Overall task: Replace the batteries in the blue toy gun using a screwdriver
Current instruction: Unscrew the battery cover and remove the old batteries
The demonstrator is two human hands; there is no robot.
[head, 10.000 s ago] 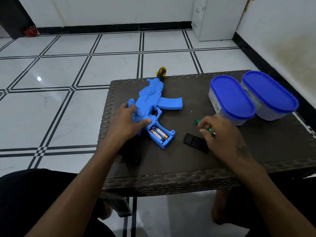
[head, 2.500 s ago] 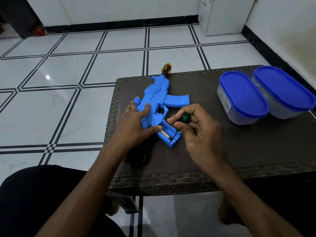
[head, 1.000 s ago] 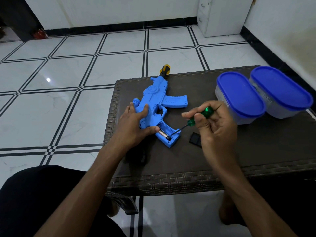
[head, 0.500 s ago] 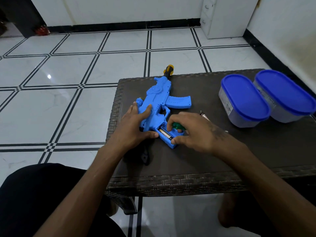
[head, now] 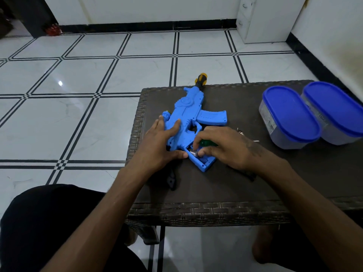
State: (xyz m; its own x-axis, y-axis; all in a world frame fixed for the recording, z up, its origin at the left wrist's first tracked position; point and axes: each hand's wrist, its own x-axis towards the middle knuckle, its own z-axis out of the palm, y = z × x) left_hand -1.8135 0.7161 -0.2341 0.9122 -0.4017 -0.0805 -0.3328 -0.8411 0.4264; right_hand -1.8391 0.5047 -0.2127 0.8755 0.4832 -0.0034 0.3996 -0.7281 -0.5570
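The blue toy gun [head: 188, 114] lies flat on the dark woven table [head: 216, 185], muzzle pointing away from me. My left hand [head: 157, 144] presses down on its body near the grip. The battery compartment [head: 202, 160] in the grip is uncovered. My right hand [head: 225, 146] rests over it with the green-handled screwdriver [head: 208, 143] in the palm, and its fingertips pinch a battery [head: 193, 153] in the compartment. The black compartment cover is mostly hidden under my right forearm.
Two clear tubs with blue lids [head: 288, 116] [head: 335, 112] stand at the table's right. Small metal bits [head: 240, 131] lie just beyond my right hand. A black strap piece [head: 171, 179] lies near the front left. Tiled floor surrounds the table; a white cabinet [head: 263, 18] stands behind.
My right hand dropped from prying with the screwdriver tip to lying over the compartment, tool tucked in the palm, fingers on a battery. Left hand stays on the gun.
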